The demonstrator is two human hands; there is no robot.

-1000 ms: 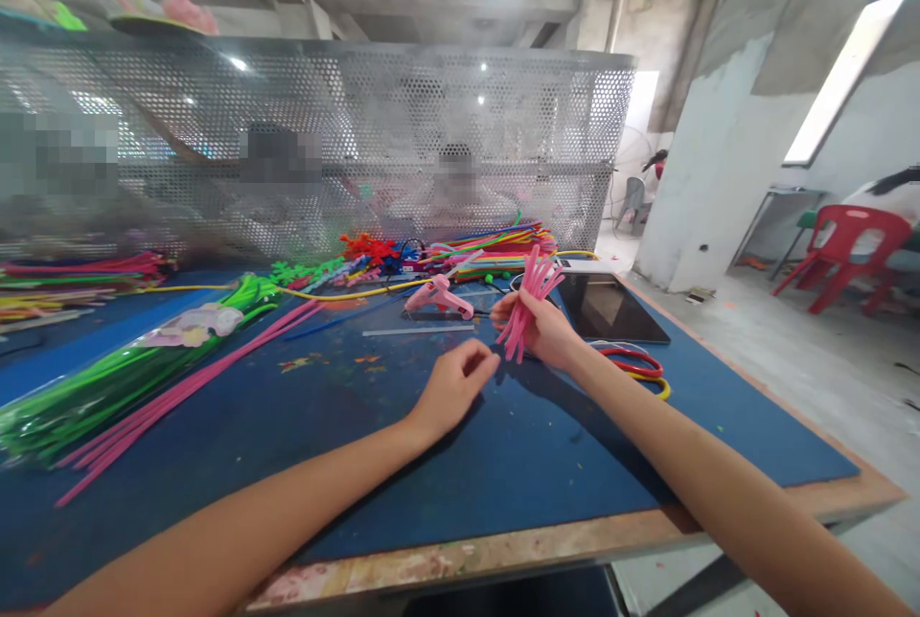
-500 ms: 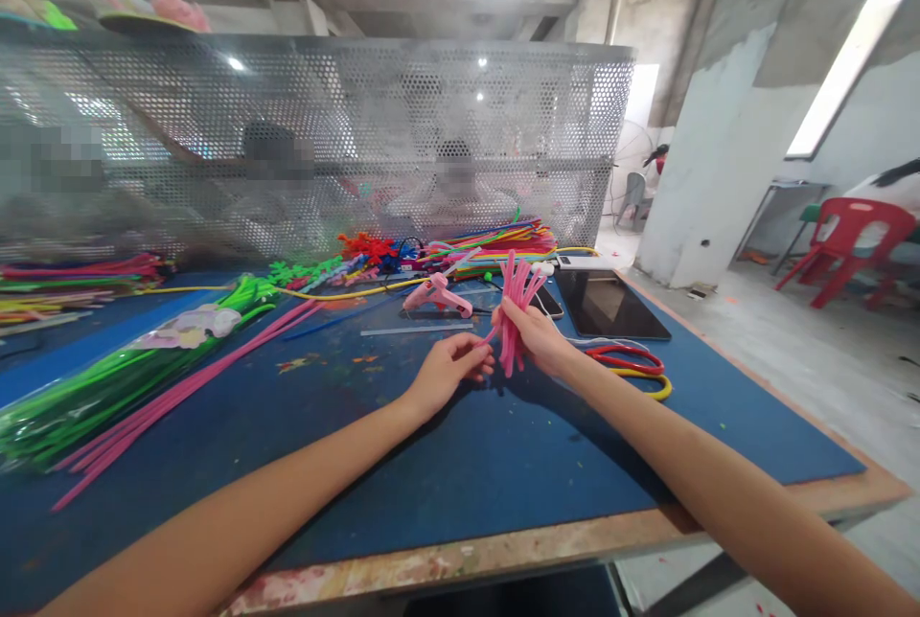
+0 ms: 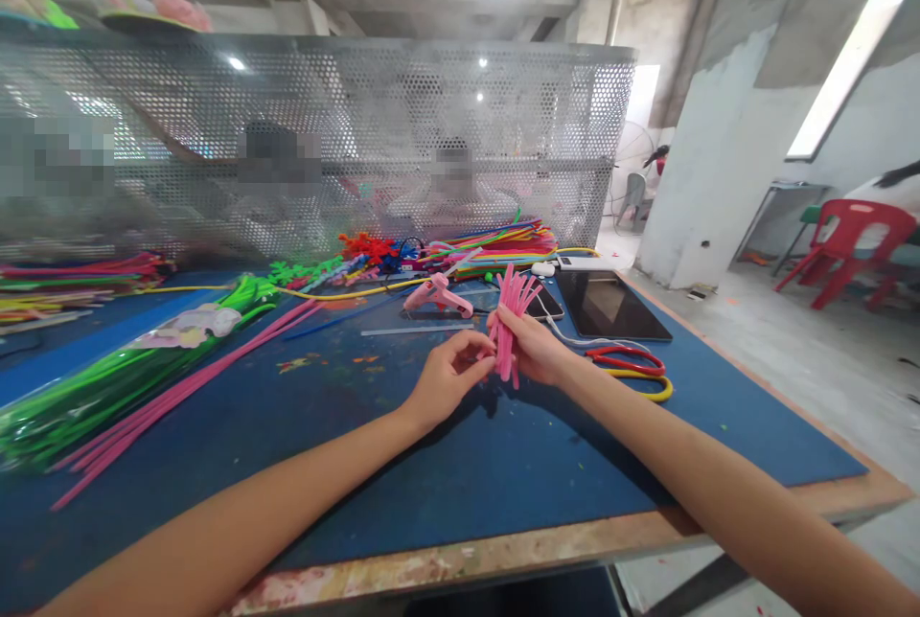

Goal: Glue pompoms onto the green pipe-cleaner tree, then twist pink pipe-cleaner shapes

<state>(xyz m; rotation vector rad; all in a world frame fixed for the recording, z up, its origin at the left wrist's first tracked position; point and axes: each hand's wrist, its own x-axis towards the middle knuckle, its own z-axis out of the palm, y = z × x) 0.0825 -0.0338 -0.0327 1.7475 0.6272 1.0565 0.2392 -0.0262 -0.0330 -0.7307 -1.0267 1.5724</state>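
A bunch of short pink pipe cleaners [image 3: 507, 349] stands nearly upright above the blue table, its upper ends fanned out. My right hand [image 3: 539, 345] is wrapped round its middle from the right. On the left side, my left hand [image 3: 449, 376] has thumb and fingers pinched together beside the bunch, with a bit of pink pipe cleaner showing between them. Behind the hands lies a pink glue gun [image 3: 438, 296] on the table. Scissors with red and yellow handles [image 3: 632, 363] rest to the right of my right hand.
Long pink pipe cleaners [image 3: 194, 397] and a bagged green bundle [image 3: 93, 397] lie at the left. A black tablet [image 3: 610, 304] and a phone [image 3: 544, 301] are at the right. Mixed coloured pipe cleaners [image 3: 495, 245] lie before a perforated metal screen [image 3: 402, 138], with people behind it.
Both hands and the pink bunch have lowered slightly. My left thumb and fingers have closed nearer to the bunch, and the pink strand between the hands shows less.
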